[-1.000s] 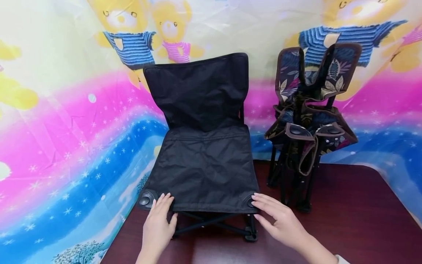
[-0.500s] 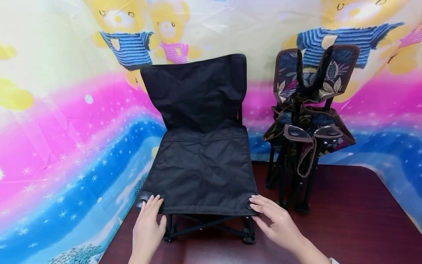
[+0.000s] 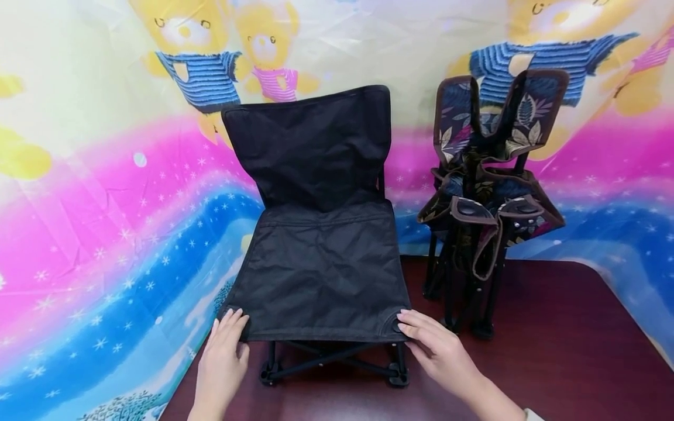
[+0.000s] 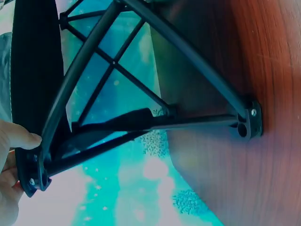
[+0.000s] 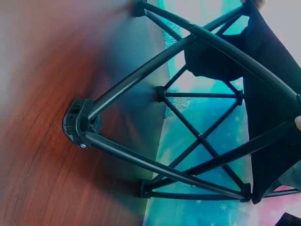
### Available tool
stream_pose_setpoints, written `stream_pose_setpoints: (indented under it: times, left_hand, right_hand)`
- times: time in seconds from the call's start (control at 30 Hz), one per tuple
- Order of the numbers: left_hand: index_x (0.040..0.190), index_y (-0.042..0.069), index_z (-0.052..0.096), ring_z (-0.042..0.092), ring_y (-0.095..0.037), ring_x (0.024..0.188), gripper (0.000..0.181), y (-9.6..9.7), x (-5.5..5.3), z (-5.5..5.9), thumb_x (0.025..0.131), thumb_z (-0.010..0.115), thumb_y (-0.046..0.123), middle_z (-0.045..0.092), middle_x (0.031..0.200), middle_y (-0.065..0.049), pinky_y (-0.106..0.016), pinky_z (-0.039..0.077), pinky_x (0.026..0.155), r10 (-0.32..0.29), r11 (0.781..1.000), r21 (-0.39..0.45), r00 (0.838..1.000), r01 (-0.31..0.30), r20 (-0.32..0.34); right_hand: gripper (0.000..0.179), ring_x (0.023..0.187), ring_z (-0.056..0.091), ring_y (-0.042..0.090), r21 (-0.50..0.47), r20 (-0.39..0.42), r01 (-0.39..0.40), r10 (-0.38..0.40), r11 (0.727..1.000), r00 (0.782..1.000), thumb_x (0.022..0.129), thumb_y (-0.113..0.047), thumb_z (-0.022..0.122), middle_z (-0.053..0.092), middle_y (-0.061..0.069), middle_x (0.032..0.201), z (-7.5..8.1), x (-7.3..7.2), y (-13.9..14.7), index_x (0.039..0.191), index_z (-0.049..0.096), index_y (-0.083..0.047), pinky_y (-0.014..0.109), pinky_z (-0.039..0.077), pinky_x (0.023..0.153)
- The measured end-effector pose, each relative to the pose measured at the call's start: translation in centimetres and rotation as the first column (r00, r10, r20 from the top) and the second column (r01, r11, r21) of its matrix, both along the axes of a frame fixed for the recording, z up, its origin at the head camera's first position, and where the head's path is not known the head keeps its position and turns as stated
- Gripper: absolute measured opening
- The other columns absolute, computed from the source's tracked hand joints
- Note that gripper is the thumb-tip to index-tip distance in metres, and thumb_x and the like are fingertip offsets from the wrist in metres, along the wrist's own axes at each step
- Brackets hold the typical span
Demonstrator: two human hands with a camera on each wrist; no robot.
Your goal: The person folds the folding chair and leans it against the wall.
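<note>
A black folding chair (image 3: pixel 326 269) stands unfolded, its seat facing me and its backrest raised. At the seat's front left corner, my left hand (image 3: pixel 221 356) lays its fingers over the fabric and covers the round rivet there. Its thumb (image 4: pixel 23 137) presses from below beside the plastic corner joint (image 4: pixel 33 174) in the left wrist view. My right hand (image 3: pixel 444 354) grips the front right corner, fingers on top and thumb under the edge. In the right wrist view only a fingertip (image 5: pixel 298 123) shows, beside the crossed frame tubes (image 5: pixel 141 70).
A second folding chair (image 3: pixel 529 126) with a leaf pattern and brown trim stands half folded at the right. Both chairs are on a dark red wooden table (image 3: pixel 579 327) with a rounded far corner. A cartoon bear backdrop (image 3: pixel 79 146) hangs behind and along the left.
My left hand has slid left, from just inside the front left corner onto it, covering the rivet. The right hand keeps its place at the right corner. The head view has shifted slightly.
</note>
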State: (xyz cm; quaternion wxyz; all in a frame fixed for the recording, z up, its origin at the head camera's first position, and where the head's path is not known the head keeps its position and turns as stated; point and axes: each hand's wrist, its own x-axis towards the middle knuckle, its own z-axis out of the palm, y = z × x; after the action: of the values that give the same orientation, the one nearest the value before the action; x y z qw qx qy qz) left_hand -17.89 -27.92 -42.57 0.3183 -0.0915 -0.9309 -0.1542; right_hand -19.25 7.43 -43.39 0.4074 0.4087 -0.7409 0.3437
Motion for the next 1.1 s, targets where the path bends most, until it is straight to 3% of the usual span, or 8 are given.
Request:
stream_pose_setpoints:
  times: [0.3,0.63,0.87,0.97,1.0,1.03,1.1]
  left_hand:
    - [0.111,-0.005,0.053,0.040,-0.031,0.113,0.051,-1.3,-0.4,-0.6,0.062,0.059,-0.016,0.050,0.117,-0.019,-0.036,0.023,0.100,-0.007,1.000,0.011,1.000,0.007,-0.009]
    - [0.113,-0.003,0.053,0.040,-0.025,0.115,0.053,-2.0,-1.1,-2.2,0.063,0.056,-0.019,0.049,0.120,-0.015,-0.040,0.038,0.082,-0.007,0.998,0.057,0.992,0.015,-0.125]
    - [0.111,-0.004,0.054,0.041,-0.022,0.115,0.051,-2.5,-1.0,-3.1,0.063,0.052,-0.021,0.051,0.116,-0.016,-0.016,0.023,0.097,-0.045,0.995,0.077,0.967,0.067,-0.252]
    - [0.113,-0.004,0.054,0.042,-0.023,0.113,0.046,-2.9,-1.2,-3.6,0.069,0.048,-0.017,0.051,0.116,-0.016,-0.021,0.028,0.096,-0.050,0.992,0.097,0.959,0.080,-0.280]
    - [0.114,-0.003,0.054,0.043,-0.024,0.113,0.045,-3.0,-1.4,-3.8,0.071,0.047,-0.015,0.051,0.117,-0.016,-0.026,0.032,0.094,-0.051,0.991,0.105,0.956,0.084,-0.288]
    - [0.116,0.000,0.053,0.042,-0.024,0.113,0.041,-3.9,-2.2,-5.6,0.076,0.047,-0.011,0.050,0.119,-0.014,-0.028,0.034,0.093,-0.056,0.989,0.115,0.947,0.097,-0.318]
    - [0.118,0.003,0.052,0.043,-0.025,0.113,0.039,-4.9,-2.9,-7.2,0.081,0.046,-0.006,0.049,0.121,-0.012,-0.036,0.037,0.090,-0.060,0.986,0.125,0.941,0.107,-0.333]
  right_hand:
    - [0.031,0.093,0.056,0.025,0.012,-0.029,0.059,-0.059,0.998,0.998,0.091,-0.023,0.043,0.061,0.013,0.099,0.0,-0.1,-0.1,0.089,0.065,-0.001,0.021,0.037,0.089]
    - [0.029,0.092,0.057,0.025,0.018,-0.041,0.080,-0.079,0.997,0.996,0.092,-0.017,0.040,0.061,0.012,0.097,0.3,-0.2,-0.1,0.089,0.064,0.000,0.021,0.037,0.089]
    - [0.031,0.091,0.057,0.024,0.024,-0.048,0.095,-0.094,0.995,0.994,0.092,-0.020,0.039,0.061,0.010,0.098,0.3,0.1,-0.3,0.089,0.065,-0.003,0.020,0.038,0.088]
    - [0.031,0.092,0.057,0.024,0.025,-0.052,0.094,-0.093,0.995,0.994,0.092,-0.019,0.039,0.061,0.011,0.098,0.2,0.0,-0.3,0.090,0.065,-0.003,0.021,0.038,0.088]
    - [0.031,0.092,0.057,0.024,0.025,-0.055,0.092,-0.091,0.995,0.994,0.092,-0.019,0.039,0.061,0.011,0.098,0.2,0.0,-0.3,0.090,0.065,-0.002,0.021,0.038,0.088]
    - [0.031,0.091,0.057,0.024,0.024,-0.059,0.090,-0.088,0.996,0.994,0.092,-0.019,0.039,0.061,0.011,0.097,0.2,0.0,-0.3,0.090,0.065,-0.002,0.021,0.038,0.088]
    - [0.031,0.091,0.057,0.024,0.022,-0.066,0.084,-0.083,0.996,0.994,0.092,-0.019,0.040,0.062,0.011,0.097,0.2,-0.1,-0.3,0.090,0.065,-0.002,0.021,0.038,0.088]
